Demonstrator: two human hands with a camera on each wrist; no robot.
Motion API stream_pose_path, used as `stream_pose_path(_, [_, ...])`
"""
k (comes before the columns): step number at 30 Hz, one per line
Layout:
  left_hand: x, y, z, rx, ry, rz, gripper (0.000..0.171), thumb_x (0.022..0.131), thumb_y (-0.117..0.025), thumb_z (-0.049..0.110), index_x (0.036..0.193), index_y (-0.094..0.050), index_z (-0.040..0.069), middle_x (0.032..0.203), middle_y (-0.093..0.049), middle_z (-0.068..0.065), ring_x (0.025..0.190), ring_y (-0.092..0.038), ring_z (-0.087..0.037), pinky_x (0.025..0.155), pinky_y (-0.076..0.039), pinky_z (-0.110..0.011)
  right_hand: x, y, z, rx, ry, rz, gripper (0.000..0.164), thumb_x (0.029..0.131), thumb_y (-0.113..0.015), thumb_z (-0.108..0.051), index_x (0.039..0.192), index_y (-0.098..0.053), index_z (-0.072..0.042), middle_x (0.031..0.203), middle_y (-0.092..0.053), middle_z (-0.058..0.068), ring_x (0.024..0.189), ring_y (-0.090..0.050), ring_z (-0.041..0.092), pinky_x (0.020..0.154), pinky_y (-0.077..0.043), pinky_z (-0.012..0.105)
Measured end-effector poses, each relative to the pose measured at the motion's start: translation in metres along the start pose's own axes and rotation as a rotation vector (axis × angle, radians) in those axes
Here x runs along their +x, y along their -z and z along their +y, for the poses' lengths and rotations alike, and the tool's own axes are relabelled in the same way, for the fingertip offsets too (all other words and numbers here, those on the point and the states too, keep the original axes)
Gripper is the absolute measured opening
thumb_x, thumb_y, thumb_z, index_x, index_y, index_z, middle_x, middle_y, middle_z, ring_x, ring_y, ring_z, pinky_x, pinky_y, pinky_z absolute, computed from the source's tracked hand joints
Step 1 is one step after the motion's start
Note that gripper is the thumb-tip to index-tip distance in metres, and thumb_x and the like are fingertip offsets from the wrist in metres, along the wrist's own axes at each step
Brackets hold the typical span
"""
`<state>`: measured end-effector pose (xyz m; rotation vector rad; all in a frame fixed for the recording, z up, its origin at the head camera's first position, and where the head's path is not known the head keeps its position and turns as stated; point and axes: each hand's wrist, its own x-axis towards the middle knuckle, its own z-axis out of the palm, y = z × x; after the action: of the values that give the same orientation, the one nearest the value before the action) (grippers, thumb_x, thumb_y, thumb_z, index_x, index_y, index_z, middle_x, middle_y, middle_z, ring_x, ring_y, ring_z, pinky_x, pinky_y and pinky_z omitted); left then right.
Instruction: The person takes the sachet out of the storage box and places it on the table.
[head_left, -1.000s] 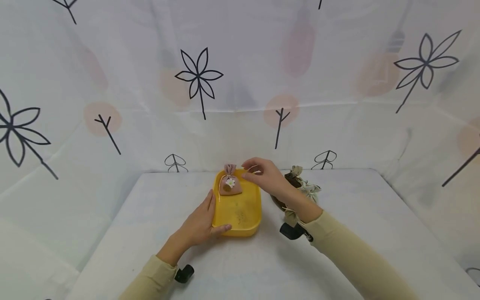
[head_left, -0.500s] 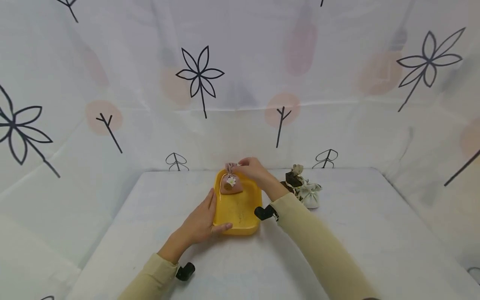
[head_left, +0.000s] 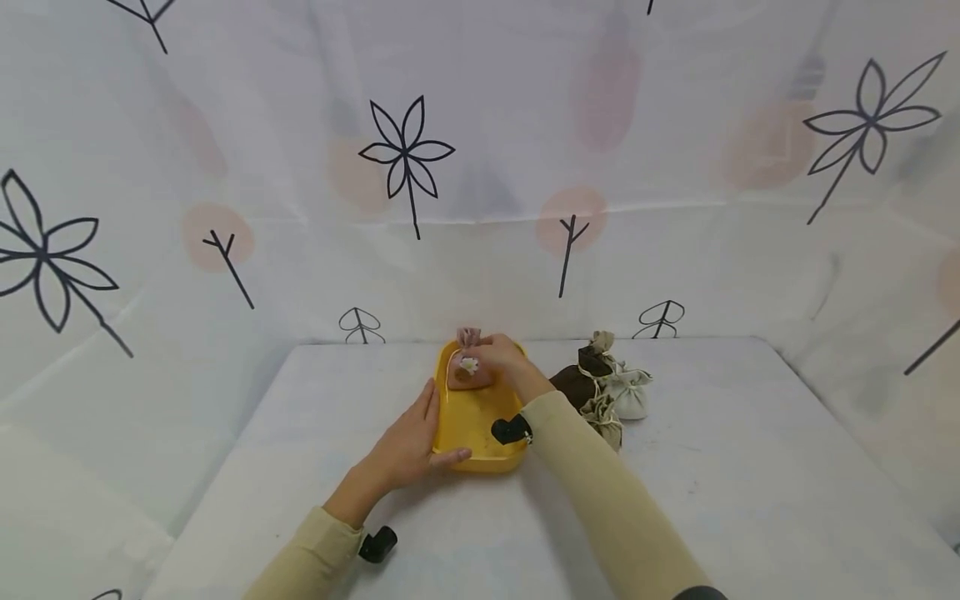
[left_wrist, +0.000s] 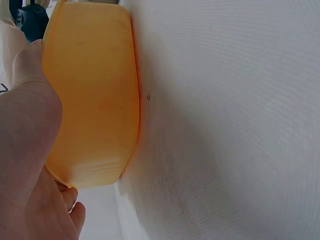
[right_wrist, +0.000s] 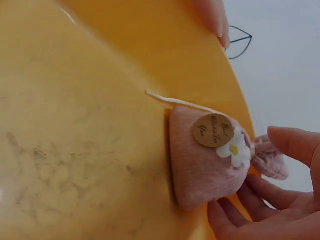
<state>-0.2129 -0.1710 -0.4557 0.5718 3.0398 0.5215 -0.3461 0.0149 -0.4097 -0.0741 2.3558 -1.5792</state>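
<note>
A pink drawstring pouch (head_left: 471, 377) with a white flower and a round brown tag lies at the far end of a yellow plastic tray (head_left: 472, 425). My right hand (head_left: 504, 354) reaches over the tray's right side and holds the pouch near its gathered neck. In the right wrist view the thumb is at the neck of the pouch (right_wrist: 200, 175), and the fingers lie along its lower side. My left hand (head_left: 405, 437) grips the tray's near left side, its thumb over the rim. In the left wrist view the tray's outer wall (left_wrist: 95, 95) fills the hand.
Right of the tray sit several more drawstring pouches: a dark brown pouch (head_left: 576, 387), a pale green pouch (head_left: 628, 393) and an olive pouch (head_left: 604, 423). They stand close together on the white table (head_left: 712, 467). A patterned white curtain (head_left: 480, 267) rises behind.
My right hand has come left from above the tray's far right corner, reached the pouch's gathered top, and moved slightly lower on it. My left hand stays on the tray.
</note>
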Motion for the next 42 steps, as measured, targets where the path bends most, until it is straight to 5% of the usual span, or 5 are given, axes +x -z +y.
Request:
stream_pose_path(13, [0.001,0.001,0.005,0.016,-0.027,0.003,0.120,0.090,-0.054,0.078,0.161,-0.006,-0.006,0.170,-0.002,-0.023,0.154,-0.022,-0.037,0.123,-0.026,-0.046,-0.008,-0.002,0.007,0.116,0.058,0.016,0.027,0.095,-0.073,-0.011,0.118,-0.072,0.002,0.119,-0.067,0.014,0.104,-0.060,0.022,0.097,-0.052,0.036])
stream_pose_path(21, [0.003,0.005,0.006,0.013,-0.030,0.008,0.118,0.091,-0.056,0.074,0.161,-0.005,-0.006,0.170,-0.002,-0.024,0.154,-0.021,-0.036,0.123,-0.025,-0.046,-0.018,0.005,-0.012,0.083,0.130,0.057,0.029,0.096,-0.074,-0.021,0.113,-0.072,0.002,0.117,-0.069,0.013,0.106,-0.063,0.024,0.098,-0.053,0.038])
stream_pose_path(27, [0.003,0.005,0.005,-0.013,-0.022,0.007,0.118,0.091,-0.060,0.072,0.161,-0.006,-0.006,0.170,-0.001,-0.022,0.154,-0.021,-0.036,0.123,-0.025,-0.046,-0.045,0.014,-0.034,0.091,0.248,0.003,0.030,0.098,-0.071,-0.021,0.118,-0.071,0.001,0.119,-0.071,0.013,0.110,-0.065,0.024,0.107,-0.049,0.042])
stream_pose_path(36, [0.000,0.001,0.001,-0.033,-0.025,0.019,0.120,0.091,-0.062,0.069,0.161,0.001,-0.004,0.170,-0.002,-0.023,0.153,-0.025,-0.037,0.123,-0.027,-0.047,-0.104,0.038,-0.047,-0.072,0.441,-0.028,0.023,0.098,-0.071,-0.022,0.113,-0.071,-0.004,0.108,-0.071,0.008,0.105,-0.063,0.022,0.094,-0.054,0.039])
stream_pose_path(42, [-0.001,-0.002,0.000,-0.026,-0.029,0.021,0.118,0.091,-0.062,0.068,0.161,-0.004,-0.006,0.169,-0.003,-0.024,0.154,-0.022,-0.037,0.123,-0.026,-0.047,-0.137,0.059,-0.035,-0.130,0.442,-0.051,0.020,0.098,-0.071,-0.024,0.113,-0.069,-0.010,0.112,-0.068,0.004,0.107,-0.061,0.023,0.092,-0.055,0.039])
